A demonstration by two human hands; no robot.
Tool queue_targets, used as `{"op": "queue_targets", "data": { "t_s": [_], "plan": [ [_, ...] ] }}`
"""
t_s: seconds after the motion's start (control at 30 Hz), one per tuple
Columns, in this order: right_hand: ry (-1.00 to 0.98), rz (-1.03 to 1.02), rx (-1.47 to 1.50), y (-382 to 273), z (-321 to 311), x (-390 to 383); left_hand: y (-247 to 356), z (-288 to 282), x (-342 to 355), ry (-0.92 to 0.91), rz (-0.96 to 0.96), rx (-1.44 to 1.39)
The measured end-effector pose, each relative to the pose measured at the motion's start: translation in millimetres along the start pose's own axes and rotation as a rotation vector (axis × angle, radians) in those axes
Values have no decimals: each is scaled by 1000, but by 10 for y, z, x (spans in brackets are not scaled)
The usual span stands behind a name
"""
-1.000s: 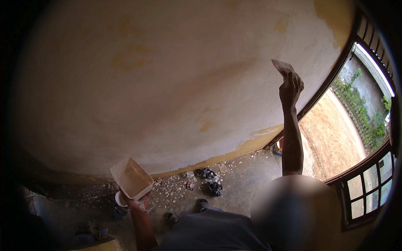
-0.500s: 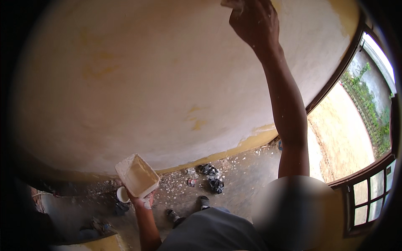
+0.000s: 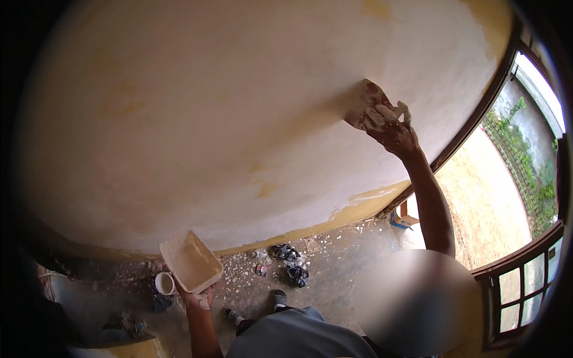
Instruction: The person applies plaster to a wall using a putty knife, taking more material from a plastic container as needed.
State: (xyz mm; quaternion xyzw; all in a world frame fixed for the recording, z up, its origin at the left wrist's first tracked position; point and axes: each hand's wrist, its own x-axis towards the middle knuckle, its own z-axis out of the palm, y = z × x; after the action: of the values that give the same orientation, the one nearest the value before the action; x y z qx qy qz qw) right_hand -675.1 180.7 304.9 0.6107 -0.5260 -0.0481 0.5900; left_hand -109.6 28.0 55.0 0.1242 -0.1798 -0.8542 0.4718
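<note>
My right hand point(image 3: 388, 126) is closed on a flat, plaster-smeared scraper point(image 3: 365, 102), its edge against the wall point(image 3: 227, 119). White paste coats the fingers. The wall is skimmed in off-white, with yellow patches showing through and a yellow strip along its foot. Low on the left, my left hand point(image 3: 198, 296) grips a rectangular pale tub point(image 3: 192, 262) from beneath and the side. The tub is tilted, and its inside is coated with cream-coloured paste. Most of the left fingers are hidden behind it.
On the grey floor lie black plastic bags point(image 3: 296, 274) and scattered white flakes. A white bucket point(image 3: 165, 283) stands beside the tub, seen from above. To the right are an open doorway, a cardboard box point(image 3: 404, 221) and a paned window point(image 3: 525, 286).
My right hand has come down the wall from the top edge of the view, bringing the scraper fully into sight. The tub in my left hand has shifted slightly left and down.
</note>
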Motion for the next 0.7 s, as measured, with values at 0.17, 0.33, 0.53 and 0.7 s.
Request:
{"op": "queue_targets", "data": {
  "t_s": [0.17,0.33,0.53,0.7],
  "plan": [
    [-89,526,-104,422,-68,-559,-84,150,1,132,10,9],
    [351,774,-77,335,-150,195,-30,-258,22,202,-18,12],
    [36,722,17,-451,614,-220,-110,-250,14,209,-14,-10],
    [-8,1825,346,-107,25,-412,-86,-122,-53,202,-46,-77]
  ]
}}
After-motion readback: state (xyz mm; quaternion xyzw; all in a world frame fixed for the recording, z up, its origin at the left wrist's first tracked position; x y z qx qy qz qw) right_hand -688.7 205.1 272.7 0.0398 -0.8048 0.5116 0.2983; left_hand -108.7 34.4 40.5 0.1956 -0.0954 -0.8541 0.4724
